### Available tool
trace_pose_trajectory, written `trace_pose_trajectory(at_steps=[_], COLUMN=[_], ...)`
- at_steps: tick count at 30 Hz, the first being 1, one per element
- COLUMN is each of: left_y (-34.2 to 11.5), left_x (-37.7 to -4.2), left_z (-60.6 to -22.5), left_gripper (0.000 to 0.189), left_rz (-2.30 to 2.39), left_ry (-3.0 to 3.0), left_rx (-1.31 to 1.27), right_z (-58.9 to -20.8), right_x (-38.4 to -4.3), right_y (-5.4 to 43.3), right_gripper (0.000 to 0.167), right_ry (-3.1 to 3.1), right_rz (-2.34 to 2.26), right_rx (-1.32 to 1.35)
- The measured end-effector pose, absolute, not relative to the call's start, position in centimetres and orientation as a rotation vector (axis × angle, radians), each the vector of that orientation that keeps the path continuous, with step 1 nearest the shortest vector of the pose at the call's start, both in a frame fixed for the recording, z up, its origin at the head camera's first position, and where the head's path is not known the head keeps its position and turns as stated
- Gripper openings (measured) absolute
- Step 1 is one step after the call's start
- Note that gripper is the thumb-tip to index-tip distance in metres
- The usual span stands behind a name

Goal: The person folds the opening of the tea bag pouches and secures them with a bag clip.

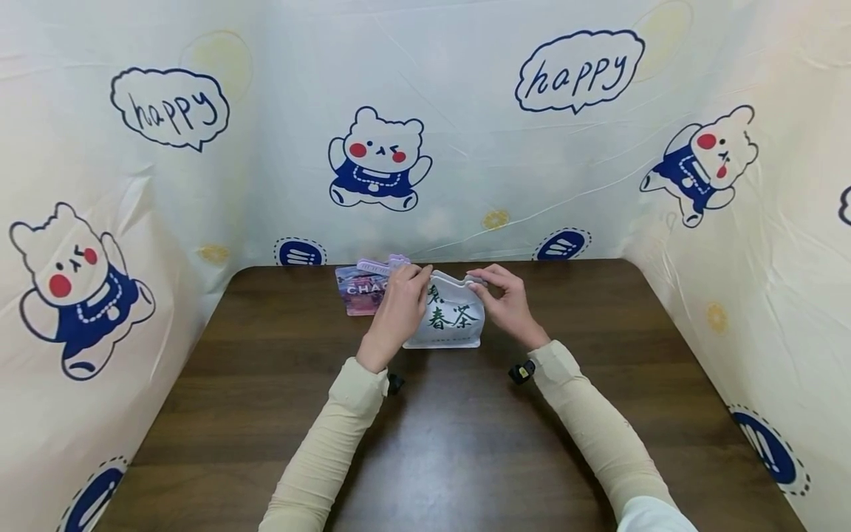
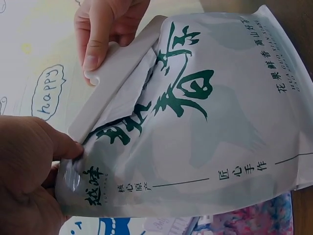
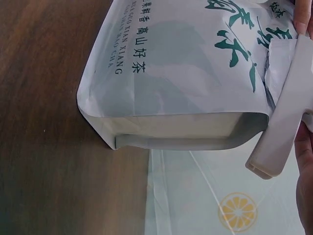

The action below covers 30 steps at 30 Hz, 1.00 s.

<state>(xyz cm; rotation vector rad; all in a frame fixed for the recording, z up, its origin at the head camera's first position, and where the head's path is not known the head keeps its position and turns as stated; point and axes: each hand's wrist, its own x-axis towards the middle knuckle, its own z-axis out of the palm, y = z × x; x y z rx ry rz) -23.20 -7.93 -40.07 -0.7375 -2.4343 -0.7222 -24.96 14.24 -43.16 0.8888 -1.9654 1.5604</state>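
Note:
A pale tea bag (image 1: pixel 459 334) with green Chinese characters stands on the table, its top edge folded over. Across that fold lies a long white bag clip (image 2: pixel 115 81). My left hand (image 1: pixel 399 307) grips the bag's upper left corner, the thumb right at the clip's end and the other fingers behind the bag. On the other side my right hand (image 1: pixel 508 299) pinches the clip, its thumb near the notched part in the left wrist view. In the right wrist view the clip's far end sticks out past the bag's side gusset (image 3: pixel 181 129).
Left of the tea bag lies a pink and blue printed packet (image 1: pixel 355 292), partly hidden by the left hand. A purple clip (image 1: pixel 375 267) sits at its top. The brown wooden table (image 1: pixel 439 443) ends at a printed cloth backdrop (image 1: pixel 465 162).

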Motion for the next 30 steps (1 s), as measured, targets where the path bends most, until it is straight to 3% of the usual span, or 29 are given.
trace_pose_trajectory(at_steps=[10,19,30], left_y=[-7.86,-8.18,-8.06], left_x=[-23.43,-23.57,-23.51], left_z=[-39.93,-39.49,-40.37], left_gripper=[0.032,0.02,0.018], left_rz=[-0.618,-0.558,-0.708], left_ry=[-2.446,-2.383,-2.365], left_rx=[-0.717,-0.696,-0.688], right_z=[-43.25,-43.38,-43.78], right_x=[-24.98,-25.4,-25.26], right_y=[13.64,13.89,13.85], right_gripper=[0.019,0.02,0.02], right_ry=[-1.953,-1.888,-1.885], right_rz=[1.561,1.596,1.584], right_rx=[0.843,0.889,0.871])
